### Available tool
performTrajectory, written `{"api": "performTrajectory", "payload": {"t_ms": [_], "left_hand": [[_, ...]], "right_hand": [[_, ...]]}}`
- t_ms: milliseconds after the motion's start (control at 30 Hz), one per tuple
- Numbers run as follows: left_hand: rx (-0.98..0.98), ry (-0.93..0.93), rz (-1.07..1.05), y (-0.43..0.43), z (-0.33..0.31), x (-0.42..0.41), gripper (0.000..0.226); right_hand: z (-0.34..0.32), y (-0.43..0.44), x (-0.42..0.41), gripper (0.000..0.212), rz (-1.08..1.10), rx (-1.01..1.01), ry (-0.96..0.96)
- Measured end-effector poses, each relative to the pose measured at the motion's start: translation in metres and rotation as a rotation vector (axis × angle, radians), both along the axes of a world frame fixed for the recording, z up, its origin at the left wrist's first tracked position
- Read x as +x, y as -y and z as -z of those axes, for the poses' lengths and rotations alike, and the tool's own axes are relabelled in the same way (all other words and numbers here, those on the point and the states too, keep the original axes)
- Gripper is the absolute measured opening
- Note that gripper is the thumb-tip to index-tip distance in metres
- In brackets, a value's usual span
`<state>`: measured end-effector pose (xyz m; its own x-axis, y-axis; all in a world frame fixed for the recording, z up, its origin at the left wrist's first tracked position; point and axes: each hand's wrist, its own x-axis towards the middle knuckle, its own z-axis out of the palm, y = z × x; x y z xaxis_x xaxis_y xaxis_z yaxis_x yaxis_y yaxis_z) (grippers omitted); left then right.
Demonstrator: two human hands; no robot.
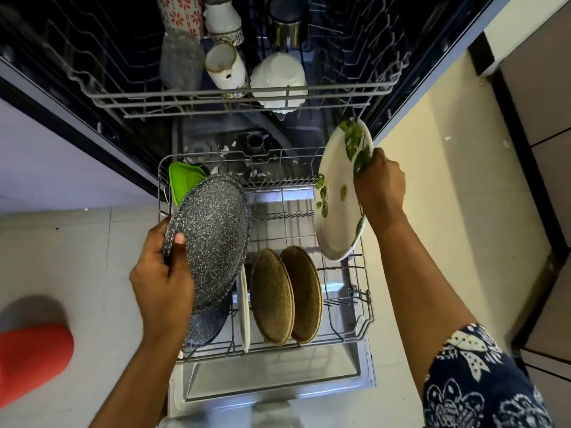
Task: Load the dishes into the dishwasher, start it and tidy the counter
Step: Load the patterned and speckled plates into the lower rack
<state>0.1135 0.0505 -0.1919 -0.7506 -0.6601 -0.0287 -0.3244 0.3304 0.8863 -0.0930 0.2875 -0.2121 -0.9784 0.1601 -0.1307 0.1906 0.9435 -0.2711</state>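
The left hand is gripping a speckled grey plate by its edge, with the thumb on top, above the left side of the lower rack. The right hand is holding a white plate with green leaves, tilted, over the rack's right side. Two brown plates are standing upright in the rack.

1. I am in a home kitchen, standing over an open steel-lined dishwasher with its door folded down.
2. Its grey wire upper rack holds household white ceramic mugs and a red-flowered cup.
3. The grey wire lower rack holds two round brown plates.
4. Pale floor tiles lie beside it.
5. On my right stands what may be a beige cabinet, though the view there is poor.
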Motion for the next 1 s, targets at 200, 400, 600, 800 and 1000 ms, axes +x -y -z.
{"api": "performTrajectory", "payload": {"t_ms": [200, 400, 600, 800, 1000], "left_hand": [[0.022, -0.018, 0.005, -0.003, -0.001, -0.001, 0.031], [0.037, 0.008, -0.008, -0.002, 0.01, -0.002, 0.031], [0.102, 0.006, 0.019, -0.009, 0.011, -0.001, 0.029], [0.09, -0.006, 0.045, -0.014, 0.01, -0.001, 0.03], [0.241, -0.062, 0.092, -0.022, 0.003, 0.003, 0.033]], "right_hand": [[0.029, 0.016, -0.003, 0.034, -0.019, -0.068, 0.144], [0.044, 0.03, -0.021, 0.035, -0.02, -0.101, 0.165], [0.034, 0.023, -0.056, 0.038, 0.048, -0.133, 0.365], [0.035, 0.018, -0.035, 0.047, 0.027, -0.165, 0.3], [0.0, -0.009, 0.055, 0.035, 0.05, -0.484, -0.18]]}}
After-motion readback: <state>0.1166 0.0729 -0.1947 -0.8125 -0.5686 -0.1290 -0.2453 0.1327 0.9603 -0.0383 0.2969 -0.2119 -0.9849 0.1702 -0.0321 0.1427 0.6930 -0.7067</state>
